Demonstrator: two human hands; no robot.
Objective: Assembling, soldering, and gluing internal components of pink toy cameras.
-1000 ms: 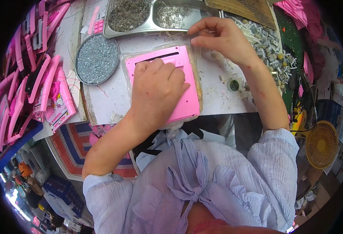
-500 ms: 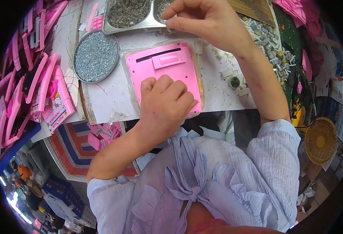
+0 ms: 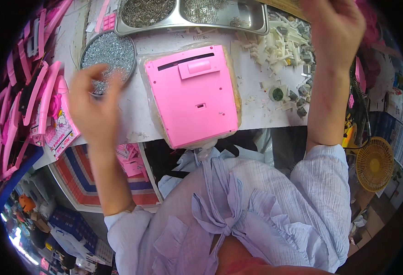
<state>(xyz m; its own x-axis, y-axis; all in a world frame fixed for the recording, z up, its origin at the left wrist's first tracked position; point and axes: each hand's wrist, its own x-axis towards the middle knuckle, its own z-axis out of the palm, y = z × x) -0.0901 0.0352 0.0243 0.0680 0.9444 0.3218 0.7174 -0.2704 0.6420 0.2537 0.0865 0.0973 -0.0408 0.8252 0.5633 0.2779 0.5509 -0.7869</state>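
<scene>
A pink plastic casing [image 3: 183, 121] with a slot and small holes lies on a plastic-wrapped pad on the table in front of me, with neither hand on it. My left hand [image 3: 94, 101], blurred by motion, is over the near side of a round dish [image 3: 129, 57] full of small silvery screws. Its thumb and fingers look apart, and no held thing shows. At the upper right, my right hand [image 3: 336, 27] is raised beyond a pile of small white and grey plastic parts [image 3: 286, 43]. Blur and the picture's edge hide its fingertips.
A metal tray [image 3: 192, 28] with small metal pieces in its compartments stands at the back. Many pink plastic parts [image 3: 46, 98] are heaped at the left. A small round green-topped piece [image 3: 277, 94] sits right of the casing. A yellow fan [image 3: 374, 165] stands at far right.
My left hand has left the casing and moved left to the screw dish. My right hand has swung from the metal tray to the upper right.
</scene>
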